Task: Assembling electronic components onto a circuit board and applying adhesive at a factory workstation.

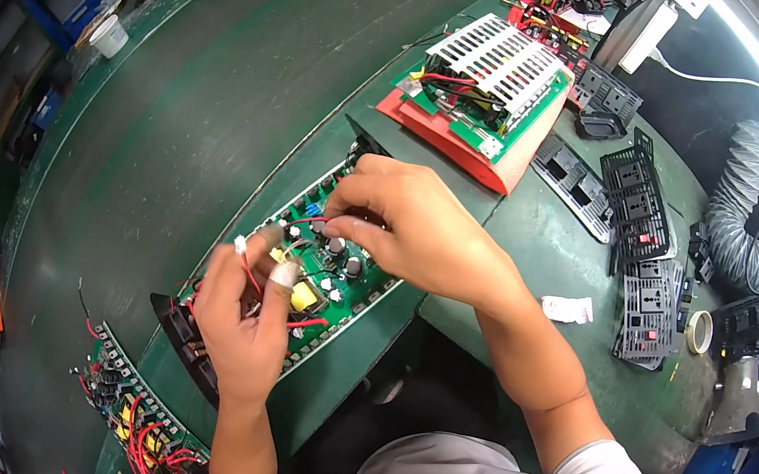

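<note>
A long green circuit board lies on the bench, fitted with black capacitors, yellow transformers and several loose wires. Dark end panels stand at its two ends, one of them the black panel by my left wrist. My right hand is over the far half of the board, its fingertips pinched on a red wire. Over the near half, my left hand has its thumb and fingers curled close to the components; what they grip is hidden. A white connector on a red lead sticks up by its fingers. The thumb has a pale wrap.
Beyond the board, a unit with a slotted white cover rests on a red block. Black socket panels, a white packet and a tape roll lie right. Another wired board is at lower left.
</note>
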`<move>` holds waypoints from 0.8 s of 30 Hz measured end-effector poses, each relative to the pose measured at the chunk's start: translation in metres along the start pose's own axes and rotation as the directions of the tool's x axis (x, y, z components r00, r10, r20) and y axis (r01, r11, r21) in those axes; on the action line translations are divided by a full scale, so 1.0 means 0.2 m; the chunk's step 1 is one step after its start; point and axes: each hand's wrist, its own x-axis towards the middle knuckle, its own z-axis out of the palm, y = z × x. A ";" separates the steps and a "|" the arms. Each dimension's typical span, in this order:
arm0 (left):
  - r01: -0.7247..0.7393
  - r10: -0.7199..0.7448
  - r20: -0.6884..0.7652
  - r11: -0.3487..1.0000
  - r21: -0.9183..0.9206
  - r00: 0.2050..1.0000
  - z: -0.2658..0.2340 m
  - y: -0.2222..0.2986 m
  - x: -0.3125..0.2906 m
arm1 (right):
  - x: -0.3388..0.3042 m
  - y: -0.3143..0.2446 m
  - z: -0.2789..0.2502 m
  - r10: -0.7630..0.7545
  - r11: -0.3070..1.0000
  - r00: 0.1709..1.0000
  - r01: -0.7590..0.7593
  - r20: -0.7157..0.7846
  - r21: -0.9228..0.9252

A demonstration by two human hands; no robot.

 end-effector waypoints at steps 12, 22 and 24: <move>0.274 -0.253 0.151 0.952 -0.139 0.956 0.09 -0.11 -0.06 | 0.00 0.09 0.10 0.162 0.959 0.987 -0.162 0.021 0.233; 0.502 -0.407 0.307 0.784 -0.366 0.860 -0.03 -0.27 -0.18 | -0.16 0.09 0.45 0.259 0.854 0.962 -0.268 0.083 0.445; 0.522 -0.424 0.308 0.742 -0.420 0.852 -0.03 -0.25 -0.18 | -0.18 0.08 0.44 0.231 0.830 0.968 -0.247 0.094 0.500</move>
